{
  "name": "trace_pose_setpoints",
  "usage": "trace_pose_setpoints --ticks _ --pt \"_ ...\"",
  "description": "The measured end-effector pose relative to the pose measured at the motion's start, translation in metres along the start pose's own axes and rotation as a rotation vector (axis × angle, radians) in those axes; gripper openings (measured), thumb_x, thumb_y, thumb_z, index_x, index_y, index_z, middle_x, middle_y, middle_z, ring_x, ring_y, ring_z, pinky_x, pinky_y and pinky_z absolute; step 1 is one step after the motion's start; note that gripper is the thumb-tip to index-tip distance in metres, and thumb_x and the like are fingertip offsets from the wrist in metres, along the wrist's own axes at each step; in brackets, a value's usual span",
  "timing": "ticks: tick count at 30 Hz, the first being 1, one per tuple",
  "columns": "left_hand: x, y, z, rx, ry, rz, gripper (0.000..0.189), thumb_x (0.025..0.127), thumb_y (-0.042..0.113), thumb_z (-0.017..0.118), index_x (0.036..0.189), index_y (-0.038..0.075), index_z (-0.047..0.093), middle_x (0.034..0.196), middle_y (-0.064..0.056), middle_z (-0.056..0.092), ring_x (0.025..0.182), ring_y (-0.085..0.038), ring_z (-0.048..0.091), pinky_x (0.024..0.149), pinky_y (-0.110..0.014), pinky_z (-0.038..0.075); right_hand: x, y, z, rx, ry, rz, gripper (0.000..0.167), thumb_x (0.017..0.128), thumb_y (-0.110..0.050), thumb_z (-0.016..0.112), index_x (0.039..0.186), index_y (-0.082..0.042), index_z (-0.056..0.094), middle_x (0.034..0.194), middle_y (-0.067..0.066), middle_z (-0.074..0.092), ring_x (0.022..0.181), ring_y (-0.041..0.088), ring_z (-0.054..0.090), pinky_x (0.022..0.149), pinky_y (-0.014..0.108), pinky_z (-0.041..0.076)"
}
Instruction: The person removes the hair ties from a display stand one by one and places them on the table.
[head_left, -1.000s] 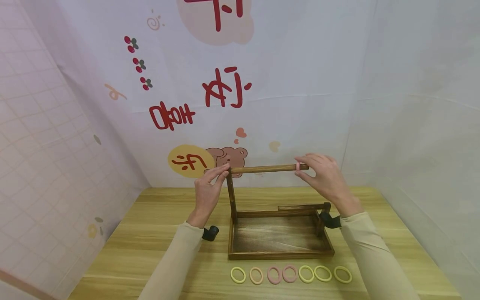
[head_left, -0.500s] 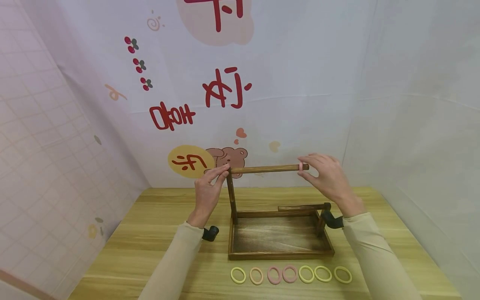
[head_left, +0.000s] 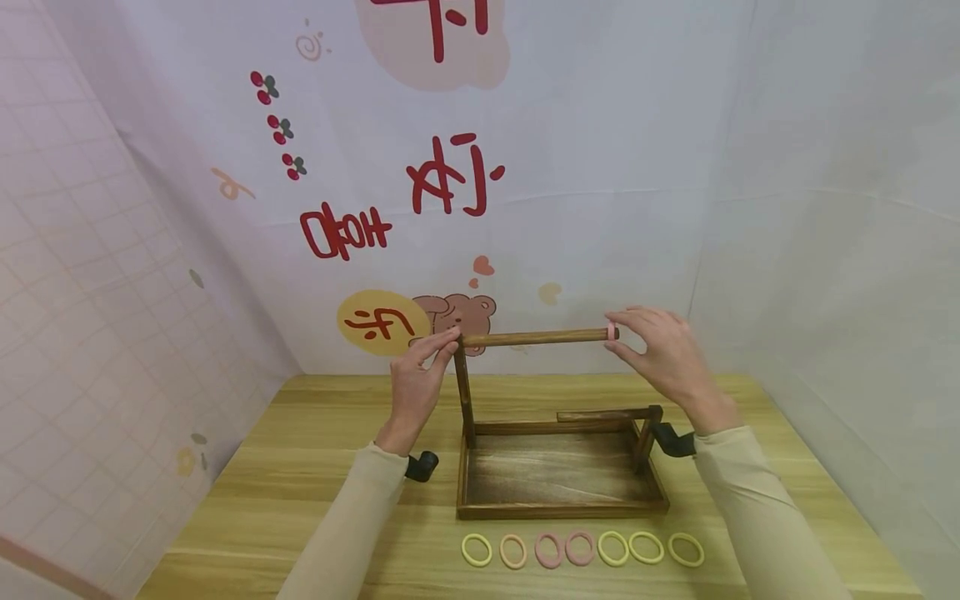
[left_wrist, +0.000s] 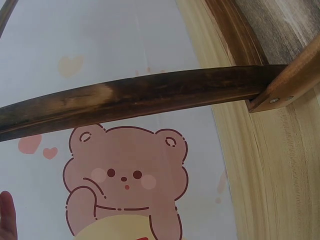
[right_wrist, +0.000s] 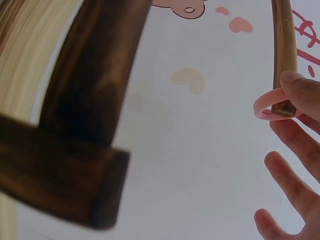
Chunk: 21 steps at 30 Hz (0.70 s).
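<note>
A dark wooden rack has a tray base (head_left: 558, 471), a tall left post (head_left: 465, 393) and a long upper bar (head_left: 536, 337). My left hand (head_left: 417, 379) pinches the corner where post and bar meet; in the left wrist view only a fingertip (left_wrist: 7, 217) shows at the edge. At the bar's free end, my right hand (head_left: 663, 354) pinches a pink ring (head_left: 612, 332) between thumb and fingers. The right wrist view has this pink ring (right_wrist: 262, 106) still around the bar's tip (right_wrist: 284, 107), the other fingers spread apart.
A shorter, lower bar (head_left: 600, 415) points left from the rack's right post (head_left: 643, 446). In front of the tray lie several rings in a row, among them a yellow ring (head_left: 476, 550), a peach ring (head_left: 513, 552) and a pink one (head_left: 548, 551). A printed cloth wall (head_left: 600, 167) stands behind.
My right hand has slid the pink ring rightward along the upper bar to its free end. The left hand stays at the corner; the rack and the row of rings are unmoved.
</note>
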<state>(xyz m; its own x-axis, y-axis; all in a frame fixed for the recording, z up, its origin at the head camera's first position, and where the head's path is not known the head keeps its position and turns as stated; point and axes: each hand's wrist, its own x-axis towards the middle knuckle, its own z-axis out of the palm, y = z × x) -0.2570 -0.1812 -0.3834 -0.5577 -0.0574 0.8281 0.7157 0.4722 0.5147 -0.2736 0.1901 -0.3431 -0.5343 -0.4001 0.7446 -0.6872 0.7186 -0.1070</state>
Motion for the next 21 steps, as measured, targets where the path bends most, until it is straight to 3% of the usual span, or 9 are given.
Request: trace_pose_setpoints --ticks 8,21 --pt "0.001 -0.002 0.002 0.014 0.012 0.033 0.025 0.092 0.006 0.078 0.116 0.004 0.079 0.114 -0.008 0.077 0.108 -0.025 0.073 0.094 -0.04 0.057 -0.004 0.005 -0.005 -0.002 -0.014 0.019 0.045 0.083 -0.012 0.088 0.125 -0.006 0.073 0.119 0.015 0.074 0.114 0.038 0.065 0.098 0.064 0.044" --pt "0.0 -0.002 0.002 0.001 0.018 0.017 0.024 0.091 0.007 0.078 0.115 0.005 0.08 0.114 -0.008 0.077 0.108 -0.025 0.073 0.095 -0.037 0.056 -0.016 0.008 -0.015 -0.01 -0.001 0.033 0.047 0.081 -0.01 0.089 0.124 -0.007 0.073 0.118 0.015 0.074 0.115 0.04 0.064 0.095 0.072 0.042"
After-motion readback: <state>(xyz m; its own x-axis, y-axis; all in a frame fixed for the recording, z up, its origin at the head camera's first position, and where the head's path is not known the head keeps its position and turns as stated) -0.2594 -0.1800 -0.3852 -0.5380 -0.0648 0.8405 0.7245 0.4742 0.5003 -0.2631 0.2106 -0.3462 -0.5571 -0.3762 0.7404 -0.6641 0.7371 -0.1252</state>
